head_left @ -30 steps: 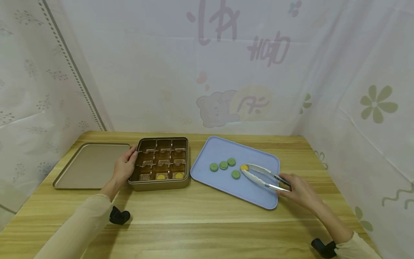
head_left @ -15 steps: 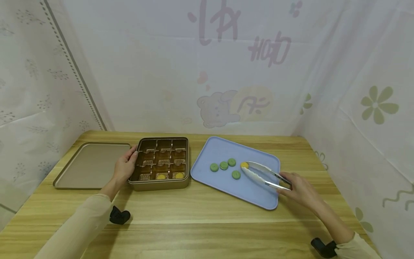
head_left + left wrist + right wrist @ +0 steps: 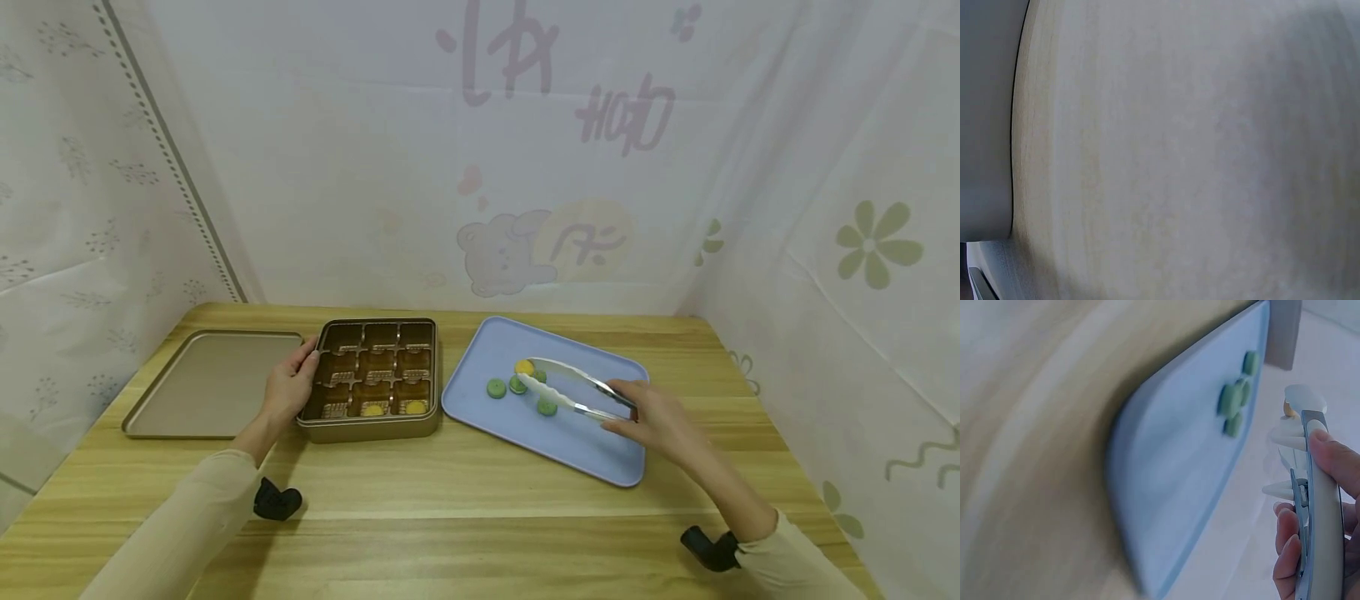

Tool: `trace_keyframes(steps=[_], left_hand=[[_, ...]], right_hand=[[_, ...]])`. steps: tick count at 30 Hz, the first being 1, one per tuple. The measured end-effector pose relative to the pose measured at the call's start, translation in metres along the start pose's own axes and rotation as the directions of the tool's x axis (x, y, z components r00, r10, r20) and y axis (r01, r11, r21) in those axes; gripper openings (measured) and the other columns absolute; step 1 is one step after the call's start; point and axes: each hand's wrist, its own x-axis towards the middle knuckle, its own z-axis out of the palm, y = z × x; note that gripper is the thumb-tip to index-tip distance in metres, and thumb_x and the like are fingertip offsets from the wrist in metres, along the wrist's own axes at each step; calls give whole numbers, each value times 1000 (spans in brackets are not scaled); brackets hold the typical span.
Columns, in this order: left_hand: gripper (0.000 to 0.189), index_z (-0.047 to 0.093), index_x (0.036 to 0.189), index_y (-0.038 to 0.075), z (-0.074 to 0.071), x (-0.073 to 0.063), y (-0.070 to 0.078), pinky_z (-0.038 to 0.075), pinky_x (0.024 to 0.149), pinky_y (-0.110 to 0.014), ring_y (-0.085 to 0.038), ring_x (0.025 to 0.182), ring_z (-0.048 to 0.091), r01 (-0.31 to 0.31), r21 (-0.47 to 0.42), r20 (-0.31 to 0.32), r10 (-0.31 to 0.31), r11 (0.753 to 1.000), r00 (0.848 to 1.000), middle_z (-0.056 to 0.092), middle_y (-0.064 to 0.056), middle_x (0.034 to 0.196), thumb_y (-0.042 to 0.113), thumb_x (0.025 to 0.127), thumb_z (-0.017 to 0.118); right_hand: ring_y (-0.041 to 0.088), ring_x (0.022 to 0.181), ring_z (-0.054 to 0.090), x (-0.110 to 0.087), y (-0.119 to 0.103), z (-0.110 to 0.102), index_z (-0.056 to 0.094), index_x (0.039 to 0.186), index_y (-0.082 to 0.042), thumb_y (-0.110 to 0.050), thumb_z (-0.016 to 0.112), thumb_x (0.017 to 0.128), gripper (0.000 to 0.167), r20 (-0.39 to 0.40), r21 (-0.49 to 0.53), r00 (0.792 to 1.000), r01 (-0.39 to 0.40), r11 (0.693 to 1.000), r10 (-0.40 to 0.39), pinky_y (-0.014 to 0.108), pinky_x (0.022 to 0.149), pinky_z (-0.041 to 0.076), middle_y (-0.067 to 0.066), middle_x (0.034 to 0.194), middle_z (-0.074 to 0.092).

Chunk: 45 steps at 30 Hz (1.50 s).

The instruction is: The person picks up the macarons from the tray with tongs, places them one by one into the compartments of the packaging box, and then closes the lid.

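Observation:
At the left side of a bronze tin with a compartmented brown insert, my left hand holds the wall near the rim. Yellow round pieces lie in two front compartments, the middle one and the right one. My right hand grips metal tongs with pale scalloped tips. Between those tips is a small round yellow sweet, raised over the blue tray. Several green round sweets lie on the tray, partly overlapped by the tongs.
A flat bronze lid lies left of the tin. Wood-grain tabletop extends in front. Printed white cloth hangs behind and at both sides. Black wrist mounts stick out near both forearms.
The tongs, with the yellow sweet between their tips, have lifted off the tray's right part and moved left over the green sweets. The left hand and tin stay put.

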Motion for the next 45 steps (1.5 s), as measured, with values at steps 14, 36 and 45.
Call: trace_keyframes(steps=[14,36,45], left_hand=[[52,27,148,3,0,0,-2,28,109,-54,-44,137,25,-12,7,-1,12,1000,1000,26,-24,149,30,104,31],[50,29,147,1,-1,1,-2,27,109,-55,-45,136,25,-27,16,-12,27,1000,1000,27,-25,148,27,104,32],[50,30,146,1,-1,1,-3,26,110,-55,-45,136,25,-36,27,-20,37,999,999,28,-26,148,27,104,33]], right_hand=[[5,62,49,53,-75,27,62,120,-5,-28,80,74,54,-33,28,975,220,975,-219,17,51,41,8,92,65],[18,95,63,111,-171,71,57,130,-10,-41,75,78,63,184,-34,947,275,961,-264,29,77,54,7,118,64],[15,96,62,127,-186,75,56,131,-10,-39,75,79,63,260,-53,936,260,964,-238,23,69,52,5,117,64]])
